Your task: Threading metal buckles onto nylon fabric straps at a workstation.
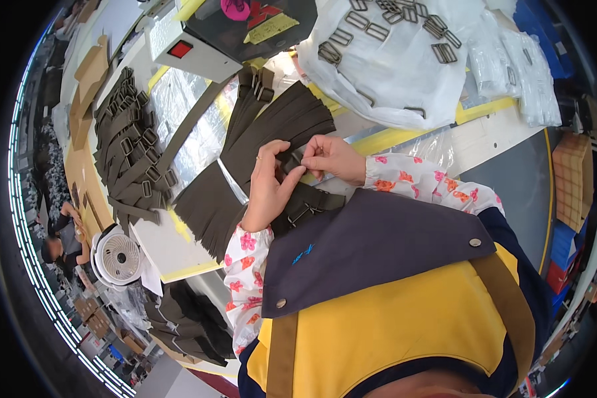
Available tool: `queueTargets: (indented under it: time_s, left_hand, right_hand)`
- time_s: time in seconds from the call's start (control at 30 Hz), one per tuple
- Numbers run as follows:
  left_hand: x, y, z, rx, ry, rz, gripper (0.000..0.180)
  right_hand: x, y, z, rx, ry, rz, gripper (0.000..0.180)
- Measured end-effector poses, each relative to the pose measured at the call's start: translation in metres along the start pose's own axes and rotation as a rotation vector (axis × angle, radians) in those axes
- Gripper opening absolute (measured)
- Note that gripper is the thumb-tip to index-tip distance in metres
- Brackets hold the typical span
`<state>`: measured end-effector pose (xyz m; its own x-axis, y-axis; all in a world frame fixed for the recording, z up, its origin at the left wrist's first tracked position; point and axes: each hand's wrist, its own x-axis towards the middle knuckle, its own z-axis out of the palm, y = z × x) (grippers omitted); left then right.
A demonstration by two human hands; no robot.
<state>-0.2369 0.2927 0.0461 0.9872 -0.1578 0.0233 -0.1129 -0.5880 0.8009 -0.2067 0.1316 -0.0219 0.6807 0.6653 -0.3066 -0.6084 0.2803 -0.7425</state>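
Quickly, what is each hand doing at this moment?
Left hand: closed, pinching the dark webbing strap.
Right hand: closed, pinching the same strap from the other side.

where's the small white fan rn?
Head view, lower left: the white fan sits at the table's near corner, left of the left hand, below the pile of buckled straps.

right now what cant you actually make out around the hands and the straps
Head view only:
- Whatever the left hand and right hand pinch on the dark strap: fingers cover it.
- Metal slide buckle below the hands: partly hidden by the left wrist and the blue apron flap.
- Metal buckles on the white plastic bag: some cut off by the top edge.
- Finished straps pile: too small to count.
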Motion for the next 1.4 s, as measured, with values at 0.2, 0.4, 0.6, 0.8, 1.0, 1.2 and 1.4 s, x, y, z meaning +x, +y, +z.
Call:
queueTargets:
  time_s: [0.2, 0.4, 0.6, 0.8, 1.0, 1.2, 1.4]
  left_hand:
    - [-0.002, -0.003, -0.001, 0.286, -0.201, 0.23, 0.027]
    - [0.004, -0.002, 0.032, 0.437, 0.027, 0.291, 0.018]
    - [0.001, 0.006, 0.028, 0.656, 0.014, 0.152, 0.035]
    - [-0.008, -0.007, 0.029, 0.782, 0.081, 0.245, 0.038]
    - [-0.002, 0.007, 0.027, 0.771, 0.082, 0.198, 0.037]
    - [-0.003, -0.001, 0.027, 0.703, 0.125, 0.284, 0.036]
    - [-0.005, -0.008, 0.029, 0.643, 0.109, 0.386, 0.035]
  right_hand:
    - [-0.022, -0.02, -0.009, -0.413, 0.083, -0.272, 0.013]
    - [0.042, -0.132, -0.085, -1.467, 0.548, -0.751, 0.016]
    - [0.094, -0.172, -0.147, -2.113, 0.74, -0.342, 0.016]
    - [0.074, -0.192, -0.136, -2.247, 0.596, -0.344, 0.012]
    - [0.002, -0.177, -0.111, -2.027, 0.539, -0.72, 0.013]
    - [-0.049, -0.106, -0.074, -0.633, 0.285, -0.43, 0.012]
    - [-0.054, -0.048, -0.048, -0.352, 0.303, -0.25, 0.022]
